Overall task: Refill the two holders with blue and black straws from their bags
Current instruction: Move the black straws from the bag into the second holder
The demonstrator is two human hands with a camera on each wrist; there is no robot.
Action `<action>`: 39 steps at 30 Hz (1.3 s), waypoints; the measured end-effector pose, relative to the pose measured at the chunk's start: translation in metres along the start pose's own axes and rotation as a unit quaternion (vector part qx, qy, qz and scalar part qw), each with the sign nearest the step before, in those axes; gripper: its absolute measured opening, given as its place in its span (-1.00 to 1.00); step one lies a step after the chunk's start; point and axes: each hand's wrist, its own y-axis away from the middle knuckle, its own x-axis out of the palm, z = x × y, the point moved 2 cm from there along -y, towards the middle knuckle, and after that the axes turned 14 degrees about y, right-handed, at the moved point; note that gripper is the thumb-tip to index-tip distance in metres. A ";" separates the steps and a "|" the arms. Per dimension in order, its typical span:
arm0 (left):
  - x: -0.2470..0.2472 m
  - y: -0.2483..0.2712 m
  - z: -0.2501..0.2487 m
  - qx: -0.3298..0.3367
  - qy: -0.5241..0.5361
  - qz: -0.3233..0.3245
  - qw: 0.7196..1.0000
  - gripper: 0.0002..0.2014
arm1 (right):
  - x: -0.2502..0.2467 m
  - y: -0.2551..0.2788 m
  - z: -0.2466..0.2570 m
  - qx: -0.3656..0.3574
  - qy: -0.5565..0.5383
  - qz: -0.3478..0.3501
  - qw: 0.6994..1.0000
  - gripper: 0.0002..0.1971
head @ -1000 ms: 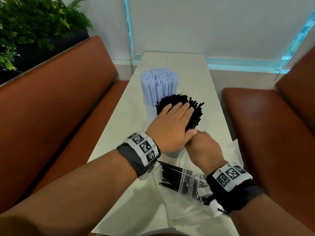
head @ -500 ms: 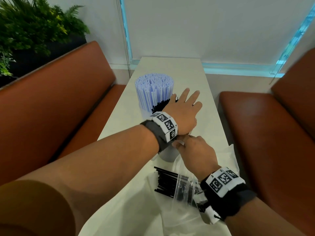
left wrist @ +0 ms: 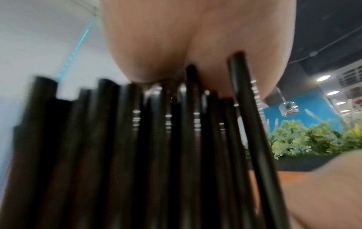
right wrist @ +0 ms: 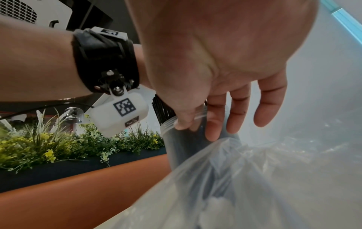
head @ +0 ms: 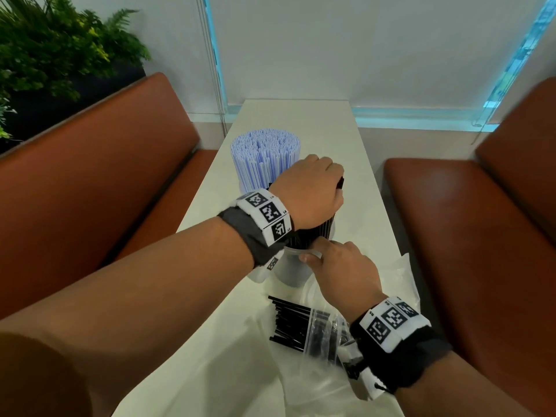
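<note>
My left hand [head: 311,191] sits on top of the black straws [head: 316,233], fingers curled down over the far side of the bundle; the left wrist view shows the palm pressed on their tips. The straws stand upright in the clear holder [head: 290,267] on the white table [head: 301,121]. My right hand [head: 343,270] grips the holder's rim, thumb hooked over the edge, fingers against the outside wall. Blue straws [head: 264,159] fill the second holder, touching and just behind the first. A plastic bag [head: 323,329] with leftover black straws lies nearer me.
</note>
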 end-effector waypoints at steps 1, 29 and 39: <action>0.002 0.003 0.001 -0.012 -0.012 0.026 1.000 -0.66 | 0.000 0.000 0.000 0.000 0.000 0.003 1.000 -0.77; 0.028 0.175 0.019 -0.220 0.335 -0.154 0.903 -0.92 | -0.010 0.020 -0.009 0.082 -0.024 -0.058 0.995 -0.58; 0.108 0.162 -0.027 -0.100 0.185 0.211 0.955 -0.69 | 0.010 0.014 -0.012 0.088 0.071 0.145 0.983 -0.88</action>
